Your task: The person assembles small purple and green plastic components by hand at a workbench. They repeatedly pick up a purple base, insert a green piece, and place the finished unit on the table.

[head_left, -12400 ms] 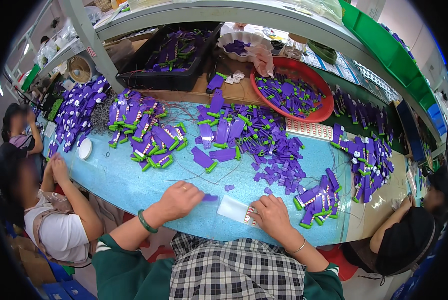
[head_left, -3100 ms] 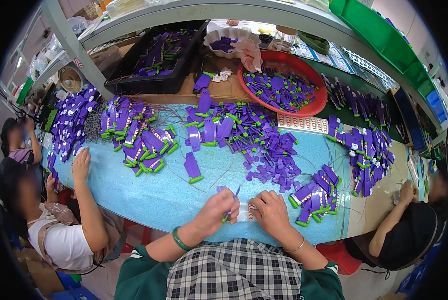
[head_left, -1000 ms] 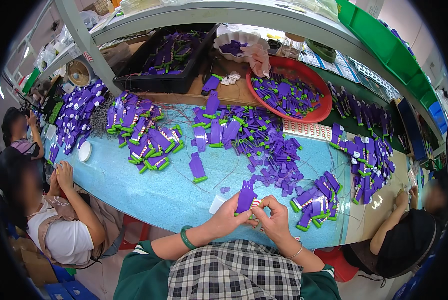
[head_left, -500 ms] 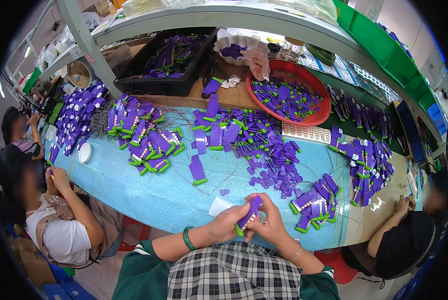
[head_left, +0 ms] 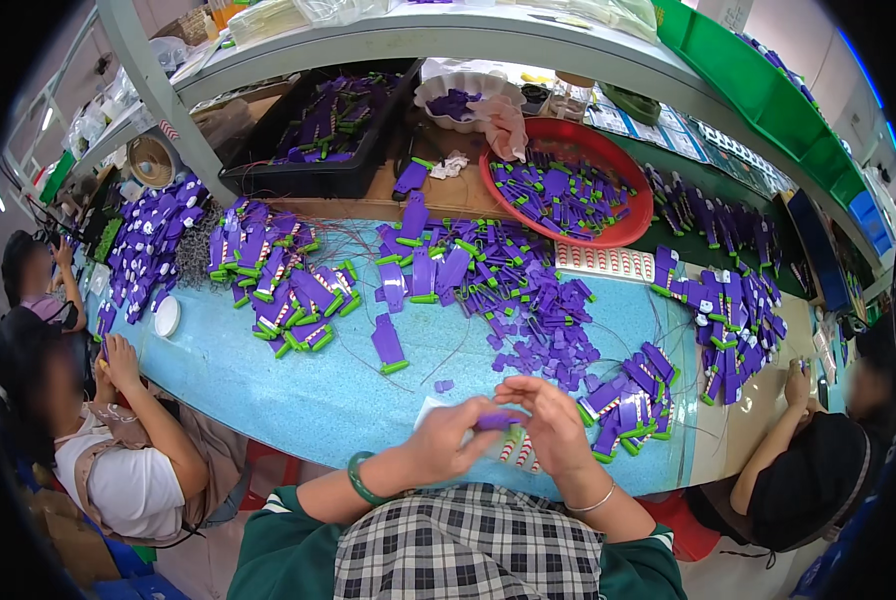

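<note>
Close in front of me, my left hand [head_left: 446, 437] pinches a purple plastic piece [head_left: 503, 419] with a green end, blurred by motion. My right hand [head_left: 556, 432] is just to its right, fingers stretched and slightly curved, with no object visible in them. Below and between the hands shows part of a sheet of red-and-white striped stickers [head_left: 520, 452]; my hands cover some of it. To the right of my right hand is a pile of purple pieces [head_left: 628, 405] with green ends and striped stickers. One purple piece [head_left: 388, 342] lies alone, ahead and to the left.
Small purple parts [head_left: 548, 335] are heaped mid-table. Behind them stand a red basin [head_left: 643, 215], a white scalloped bowl [head_left: 513, 92] and a black crate [head_left: 368, 165]. Another pile [head_left: 278, 270] with thin wires lies left. Co-workers sit at both sides; a shelf beam [head_left: 418, 38] crosses above.
My right hand has let go of the purple piece and its fingers have straightened. The piece has turned in my left hand. More of the striped sticker sheet shows. The view has shifted slightly.
</note>
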Tool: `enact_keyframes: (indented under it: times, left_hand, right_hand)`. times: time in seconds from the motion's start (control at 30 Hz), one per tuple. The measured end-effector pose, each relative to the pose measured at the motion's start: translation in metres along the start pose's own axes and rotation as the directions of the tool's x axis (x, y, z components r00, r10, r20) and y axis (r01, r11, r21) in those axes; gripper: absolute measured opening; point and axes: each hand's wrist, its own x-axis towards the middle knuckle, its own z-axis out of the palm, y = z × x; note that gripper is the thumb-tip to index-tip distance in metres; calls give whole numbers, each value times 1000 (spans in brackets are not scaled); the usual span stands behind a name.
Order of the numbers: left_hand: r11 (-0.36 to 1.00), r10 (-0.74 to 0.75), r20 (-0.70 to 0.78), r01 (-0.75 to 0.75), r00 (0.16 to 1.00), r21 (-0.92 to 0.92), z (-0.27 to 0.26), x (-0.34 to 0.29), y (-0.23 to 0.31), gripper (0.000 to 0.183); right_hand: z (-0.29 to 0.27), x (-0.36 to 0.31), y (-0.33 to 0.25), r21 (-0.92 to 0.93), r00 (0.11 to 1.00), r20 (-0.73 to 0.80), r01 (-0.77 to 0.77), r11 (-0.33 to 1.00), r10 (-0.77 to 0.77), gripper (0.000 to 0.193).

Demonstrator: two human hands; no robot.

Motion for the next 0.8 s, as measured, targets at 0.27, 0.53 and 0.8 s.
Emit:
enact_keyframes:
  times: [0.27,0.53,0.8]
  left_hand:
    - [497,759,74,-649,647,576,-12,11,-17,20]
    - [452,831,59,-733,553,509,-7,7,-18,16]
    - [485,804,57,-708,592,514,-4,0,-20,16]
  right_hand:
    - [0,4,-2,-58,991,71,-105,993,109,6]
    - [0,3,5,1,949,74,-306,952,305,17]
    - [-8,-26,12,-83,880,133,-449,889,457,28]
